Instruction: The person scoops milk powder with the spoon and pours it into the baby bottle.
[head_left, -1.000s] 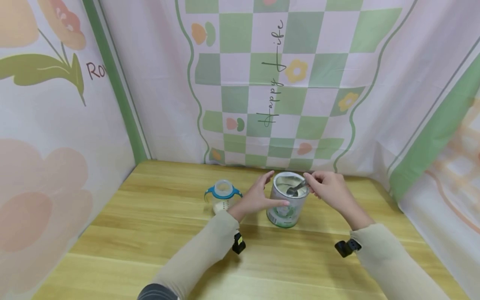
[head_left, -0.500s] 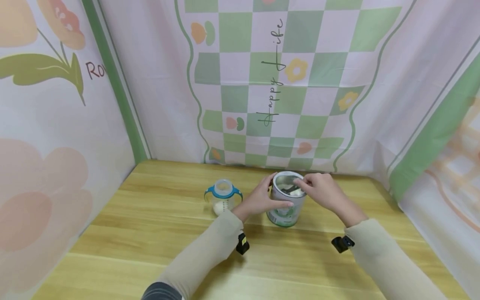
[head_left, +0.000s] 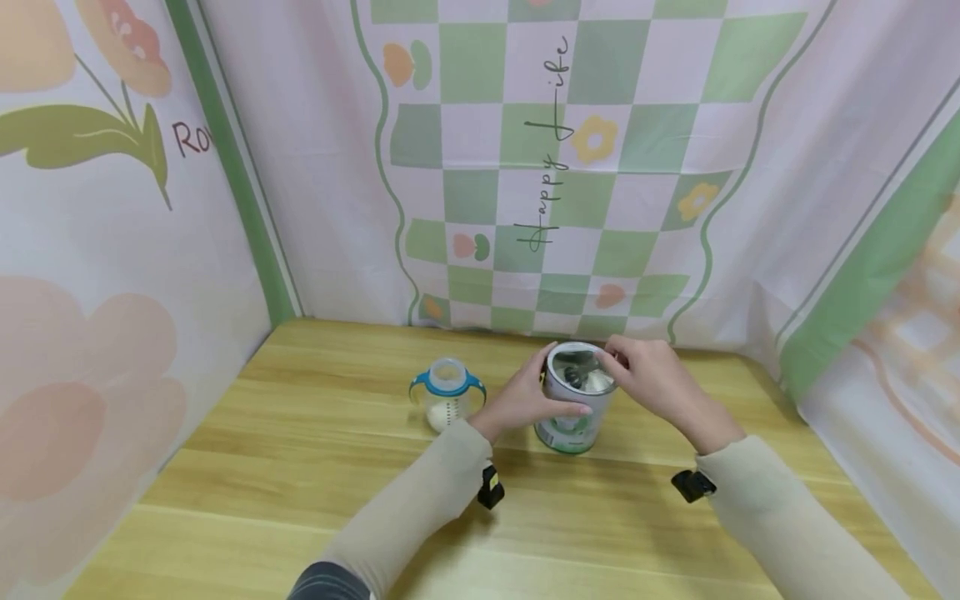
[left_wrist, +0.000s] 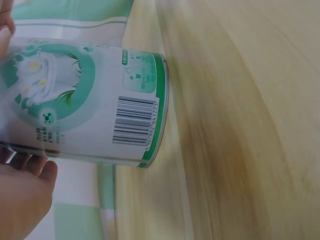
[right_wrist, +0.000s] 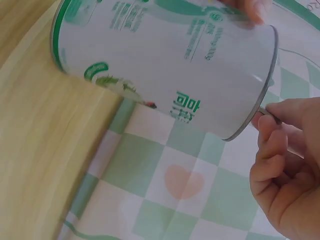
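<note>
A white and green milk powder can [head_left: 572,435], its top uncovered, stands upright on the table with pale powder [head_left: 598,381] inside. My left hand [head_left: 525,400] grips its left side, thumb across the front and fingers behind; the left wrist view has the can's barcode side [left_wrist: 135,120] up close. At the can's right rim, my right hand [head_left: 654,382] pinches a metal spoon [head_left: 573,377] by the handle, its bowl down inside the can. In the right wrist view, the spoon's handle [right_wrist: 270,115] shows between thumb and fingers just past the rim.
Left of the can is a clear baby bottle [head_left: 447,404] with blue handles, no cap on it and white powder in the bottom. Behind the wooden table [head_left: 585,533] hangs a checkered green and white curtain [head_left: 536,192].
My left hand has closed in on the can, its fingers now against the side. My right hand has moved the spoon lower inside the can, shifting left and then slightly back right.
</note>
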